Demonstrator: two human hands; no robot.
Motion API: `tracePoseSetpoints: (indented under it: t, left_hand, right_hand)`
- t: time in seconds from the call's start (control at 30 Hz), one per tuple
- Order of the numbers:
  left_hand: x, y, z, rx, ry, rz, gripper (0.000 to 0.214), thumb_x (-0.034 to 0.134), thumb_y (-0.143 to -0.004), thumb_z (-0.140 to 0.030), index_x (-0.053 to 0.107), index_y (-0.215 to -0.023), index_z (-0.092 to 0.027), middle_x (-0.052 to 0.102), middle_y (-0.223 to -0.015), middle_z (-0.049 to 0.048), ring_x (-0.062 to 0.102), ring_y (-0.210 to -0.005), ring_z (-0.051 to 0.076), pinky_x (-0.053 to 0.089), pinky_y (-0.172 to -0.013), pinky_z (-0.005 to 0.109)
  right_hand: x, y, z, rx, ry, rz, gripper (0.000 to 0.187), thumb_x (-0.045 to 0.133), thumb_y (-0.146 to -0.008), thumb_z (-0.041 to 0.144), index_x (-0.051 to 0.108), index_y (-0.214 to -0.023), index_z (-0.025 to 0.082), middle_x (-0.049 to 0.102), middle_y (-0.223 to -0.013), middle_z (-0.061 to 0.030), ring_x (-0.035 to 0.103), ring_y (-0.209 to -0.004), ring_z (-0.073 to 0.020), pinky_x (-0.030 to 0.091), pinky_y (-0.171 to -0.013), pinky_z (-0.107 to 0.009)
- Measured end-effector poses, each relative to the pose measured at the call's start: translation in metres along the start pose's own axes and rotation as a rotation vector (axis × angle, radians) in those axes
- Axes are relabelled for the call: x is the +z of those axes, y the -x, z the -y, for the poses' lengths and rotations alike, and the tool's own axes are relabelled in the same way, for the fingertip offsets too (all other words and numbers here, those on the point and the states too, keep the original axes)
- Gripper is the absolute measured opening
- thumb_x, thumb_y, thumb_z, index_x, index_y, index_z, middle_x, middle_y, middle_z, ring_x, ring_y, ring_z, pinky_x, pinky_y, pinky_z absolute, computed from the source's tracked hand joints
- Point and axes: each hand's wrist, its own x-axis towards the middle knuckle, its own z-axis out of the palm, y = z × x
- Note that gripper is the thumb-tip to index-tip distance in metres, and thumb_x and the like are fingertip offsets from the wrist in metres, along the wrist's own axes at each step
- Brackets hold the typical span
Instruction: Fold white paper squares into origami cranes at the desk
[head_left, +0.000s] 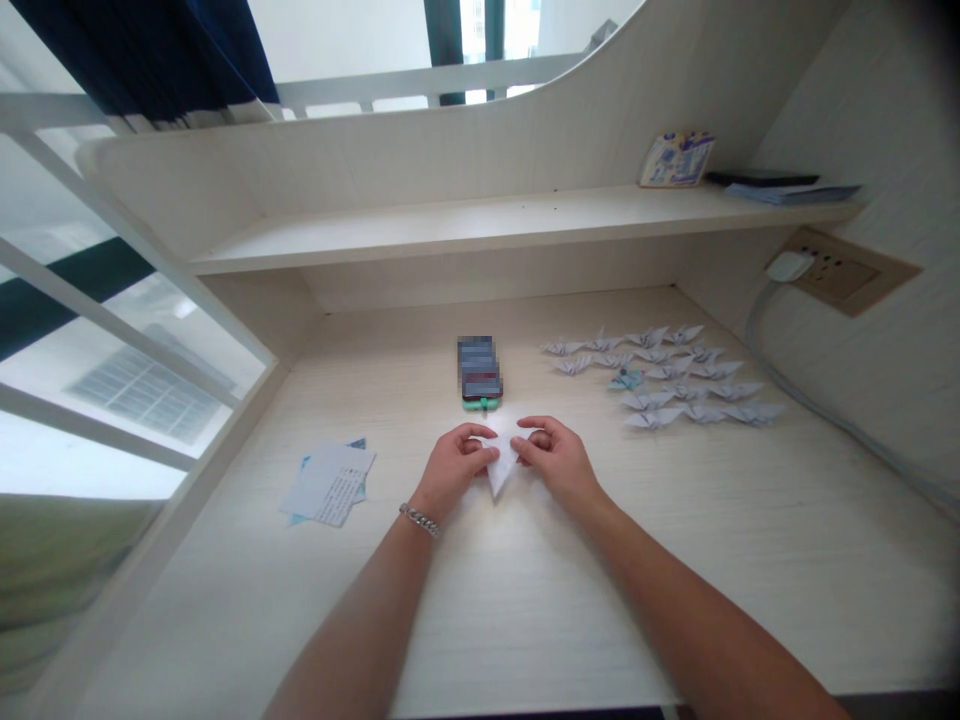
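A small piece of white folded paper point(499, 470) is held between my two hands over the desk, its pointed end toward me. My left hand point(465, 455), with a chain bracelet point(420, 519) at the wrist, pinches its left side between thumb and fingers. On the right side my right hand point(551, 452) grips it the same way. Just beyond the hands lies a phone point(479, 368) with a blurred screen and a green piece at its near end. Several white paper cranes point(690, 412) stand in rows to the right, with one blue paper crane point(625, 380) among them.
A stack of paper sheets point(328, 484), the top one with handwriting, lies at left on the desk point(480, 620). A shelf point(450, 236) spans the back, holding a small printed packet point(677, 160). From the wall socket point(847, 270) a cable point(825, 415) runs down the right side.
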Motion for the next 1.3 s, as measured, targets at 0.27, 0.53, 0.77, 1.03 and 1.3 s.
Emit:
tracePoseSetpoints:
  t: [0.27, 0.53, 0.77, 1.03, 1.3]
  left_hand:
    - [0.0014, 0.0018, -0.0049, -0.025, 0.194, -0.086, 0.033, 0.071, -0.06, -0.023, 0.053, -0.087, -0.015, 0.06, -0.062, -0.0002, 0.057, -0.058, 0.011, 0.045, -0.058, 0.023]
    - [0.0004, 0.0009, -0.0043, -0.054, 0.21, -0.066, 0.031, 0.071, -0.062, -0.026, 0.052, -0.084, -0.015, 0.061, -0.064, 0.0003, 0.06, -0.06, 0.013, 0.046, -0.059, 0.025]
    - [0.0007, -0.0001, -0.0036, -0.058, 0.199, -0.07, 0.031, 0.071, -0.062, -0.026, 0.052, -0.084, -0.015, 0.061, -0.064, 0.0017, 0.06, -0.061, 0.013, 0.046, -0.058, 0.024]
    - [-0.0004, 0.0008, -0.0028, -0.077, 0.213, -0.054, 0.028, 0.069, -0.064, -0.029, 0.054, -0.083, -0.015, 0.061, -0.065, 0.0008, 0.058, -0.06, 0.011, 0.044, -0.056, 0.021]
    - [0.0005, 0.0002, -0.0045, -0.121, 0.237, -0.071, 0.027, 0.07, -0.062, -0.027, 0.055, -0.081, -0.015, 0.061, -0.065, 0.0017, 0.059, -0.059, 0.011, 0.044, -0.055, 0.021]
  right_hand:
    - [0.0028, 0.0014, -0.0008, 0.119, -0.069, 0.153, 0.034, 0.068, -0.063, 0.039, 0.061, -0.084, 0.014, 0.065, -0.07, -0.0048, 0.06, -0.061, -0.0144, 0.047, -0.053, -0.024]
    - [0.0018, 0.0031, 0.0023, 0.124, -0.018, 0.199, 0.031, 0.065, -0.067, 0.042, 0.063, -0.08, 0.014, 0.063, -0.067, -0.0035, 0.058, -0.06, -0.0133, 0.046, -0.054, -0.024]
    - [0.0023, 0.0027, 0.0004, 0.123, -0.043, 0.195, 0.03, 0.062, -0.07, 0.043, 0.063, -0.079, 0.014, 0.063, -0.066, -0.0035, 0.058, -0.058, -0.0126, 0.045, -0.052, -0.023]
    - [0.0016, 0.0019, -0.0018, 0.122, 0.006, 0.196, 0.031, 0.061, -0.07, 0.045, 0.061, -0.078, 0.015, 0.062, -0.064, -0.0025, 0.058, -0.059, -0.0133, 0.045, -0.053, -0.024]
    - [0.0014, 0.0023, -0.0003, 0.133, -0.01, 0.205, 0.031, 0.062, -0.069, 0.044, 0.06, -0.078, 0.015, 0.062, -0.064, -0.0021, 0.058, -0.059, -0.0131, 0.044, -0.053, -0.024]
